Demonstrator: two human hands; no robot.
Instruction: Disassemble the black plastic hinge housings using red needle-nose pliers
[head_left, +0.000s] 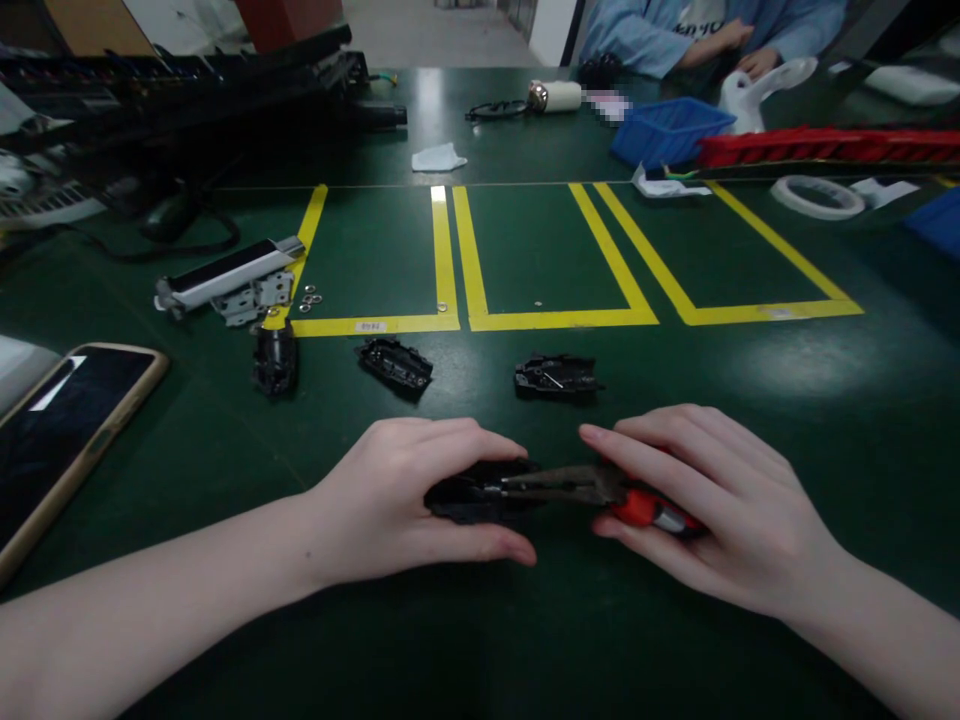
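Left hand [409, 490] pinches black casing [461, 498]; opposite, right hand [724, 500] grips pliers [600, 485], tips at casing. Plier-work, apparently; next needs steadiness.

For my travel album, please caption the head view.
Left hand grips an oblong black plastic part while the right hand holds red-handled metal pliers to it.

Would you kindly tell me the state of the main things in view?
Left hand, gripping a black part
Right hand, gripping pliers
Pliers, tips at the black part, jaw opening unclear
Three other black parts, unheld
Phone, face up, screen mostly dark
Tape roll, lying flat
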